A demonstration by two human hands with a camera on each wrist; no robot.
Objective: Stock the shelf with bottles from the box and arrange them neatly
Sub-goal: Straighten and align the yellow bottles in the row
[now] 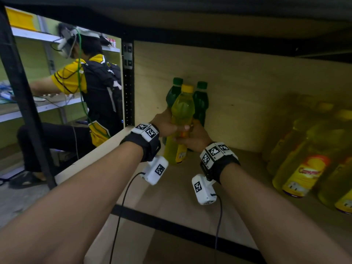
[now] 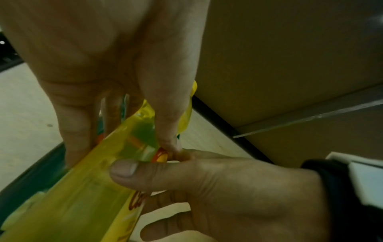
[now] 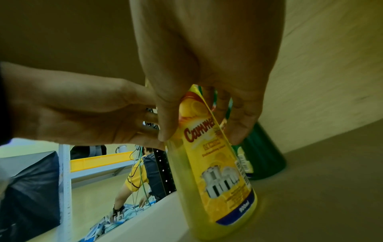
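**Both hands gripping yellow bottle at left end of shelf**

Person is reaching into the wooden shelf (image 1: 190, 191) w/ both arms. The yellow bottle (image 1: 181, 115) is standing upright near the shelf's left edge, base looking down on the board in the right wrist view. Its yellow cap is on and a yellow label w/ red lettering is facing the right wrist cam.

Left hand (image 1: 165, 126) is wrapping the bottle's mid-section from the left, fingers curling round the far side and thumb pressing on the near side. Right hand (image 1: 194, 136) is gripping the same bottle from the right, just below the left hand; thumb is lying across the front, fingers curling behind. The two thumbs are touching or nearly so in the left wrist view.

Two dark green bottles (image 1: 200, 101) w/ green caps are standing directly behind the yellow one, against the back panel, side by side. Can't tell if the yellow bottle is touching them.

At the shelf's right end, a group of yellow bottles (image 1: 304, 168) w/ matching labels is standing well apart from the held one; blurred.

Beyond the black upright (image 1: 128, 82) at left, another person (image 1: 80, 88) in a yellow-and-black shirt is bending toward a different rack.
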